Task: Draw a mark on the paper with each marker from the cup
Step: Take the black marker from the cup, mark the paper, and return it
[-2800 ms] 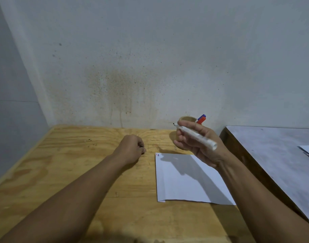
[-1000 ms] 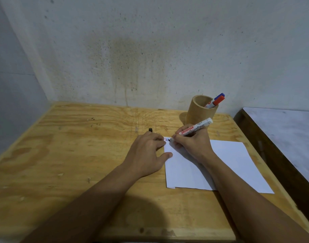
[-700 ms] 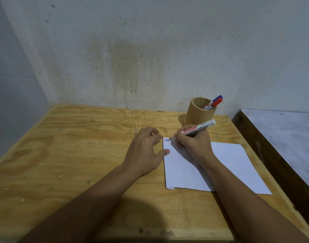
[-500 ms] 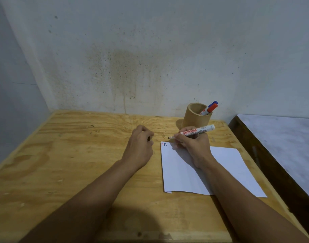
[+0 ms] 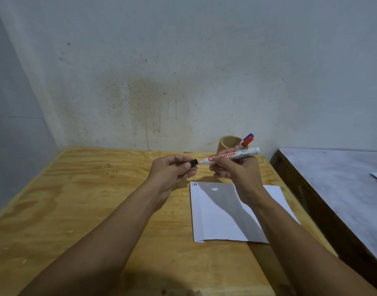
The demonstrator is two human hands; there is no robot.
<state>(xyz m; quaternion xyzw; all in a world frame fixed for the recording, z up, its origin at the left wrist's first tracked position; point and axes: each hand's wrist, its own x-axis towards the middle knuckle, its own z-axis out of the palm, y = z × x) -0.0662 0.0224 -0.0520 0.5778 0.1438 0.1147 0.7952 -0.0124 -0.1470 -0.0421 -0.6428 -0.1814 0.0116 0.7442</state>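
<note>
Plywood table (image 5: pixel 76 199), stained wall (image 5: pixel 151 103); right hand (image 5: pixel 236 171) grip holds marker (image 5: pixel 232 155), left hand (image 5: pixel 172 171) pinches cap (image 5: pixel 194 162).

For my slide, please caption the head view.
Left hand brings the cap to the marker held by the right hand.

Marker (image 5: pixel 230 156): "…OWMAN", perhaps "…marker"

Two bare forearms enter from the bottom edge — no sleeves, watch or bracelets visible up to the frame edge. Left hand (image 5: pixel 171 170) and right hand (image 5: pixel 236 170) ungloved, no rings seen — short nails on the visible fingers.
</note>
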